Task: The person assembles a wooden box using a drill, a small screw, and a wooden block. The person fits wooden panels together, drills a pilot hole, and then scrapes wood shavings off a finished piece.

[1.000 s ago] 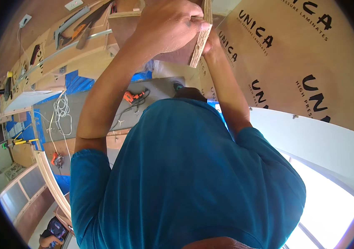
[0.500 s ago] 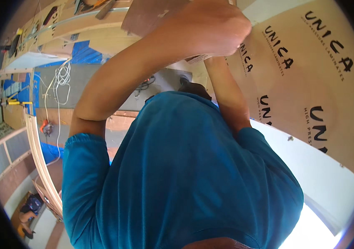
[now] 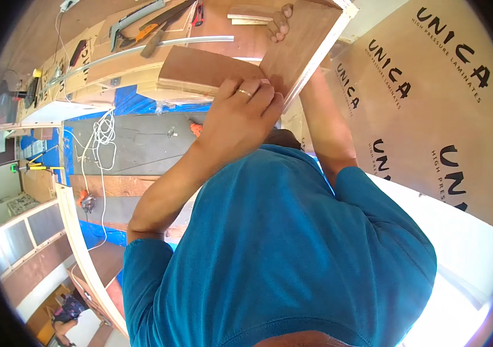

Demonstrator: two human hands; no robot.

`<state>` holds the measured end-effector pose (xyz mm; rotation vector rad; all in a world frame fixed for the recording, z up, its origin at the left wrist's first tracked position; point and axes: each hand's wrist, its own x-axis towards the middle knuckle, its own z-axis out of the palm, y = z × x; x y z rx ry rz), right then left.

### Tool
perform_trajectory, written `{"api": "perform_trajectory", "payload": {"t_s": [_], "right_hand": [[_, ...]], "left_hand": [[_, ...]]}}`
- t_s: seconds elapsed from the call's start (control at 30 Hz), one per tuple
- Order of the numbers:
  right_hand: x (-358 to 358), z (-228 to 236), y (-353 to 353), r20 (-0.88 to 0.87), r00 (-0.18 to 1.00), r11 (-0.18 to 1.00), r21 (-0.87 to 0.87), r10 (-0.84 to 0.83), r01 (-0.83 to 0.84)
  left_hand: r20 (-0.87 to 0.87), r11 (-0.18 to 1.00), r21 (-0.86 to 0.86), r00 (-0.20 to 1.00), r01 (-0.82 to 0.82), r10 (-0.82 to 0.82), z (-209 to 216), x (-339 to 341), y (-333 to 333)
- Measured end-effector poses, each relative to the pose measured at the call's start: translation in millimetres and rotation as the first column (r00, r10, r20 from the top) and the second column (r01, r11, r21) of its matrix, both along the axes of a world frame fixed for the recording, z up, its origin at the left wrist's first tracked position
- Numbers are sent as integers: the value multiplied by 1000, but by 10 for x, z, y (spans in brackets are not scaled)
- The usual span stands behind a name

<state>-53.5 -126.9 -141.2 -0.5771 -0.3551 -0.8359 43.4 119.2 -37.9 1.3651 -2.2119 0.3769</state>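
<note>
A brown plywood panel with pale wooden strips along its edge is tilted up in front of me. My right hand has its fingers wrapped round the panel's far left edge; its palm is hidden behind. Near the lower end, my left hand, with a ring on one finger, is closed with curled fingers against the panel's near edge. The fingertips are partly hidden. Just beyond that hand, a flat brown board lies with one end close to the panel.
A bench at the far left bears a handsaw, a grey metal strip and a wooden-handled tool. White cable and an orange power tool lie to the left. Large brown printed sheeting covers the right. Another person's arm shows lower left.
My left hand has come down and left from the top, uncovering the panel and my right hand's fingers. The view has shifted, showing more of the bench.
</note>
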Motion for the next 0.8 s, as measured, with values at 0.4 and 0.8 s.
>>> {"api": "perform_trajectory", "payload": {"t_s": [0.4,0.8], "right_hand": [[-273,-39,-26,-11,995,994,34,-104,104],[-309,-34,-5,-11,995,991,83,-103,104]], "left_hand": [[-86,998,-56,996,15,-20,-304,46,105],[-809,987,67,572,-144,138,-153,318,-124]]}}
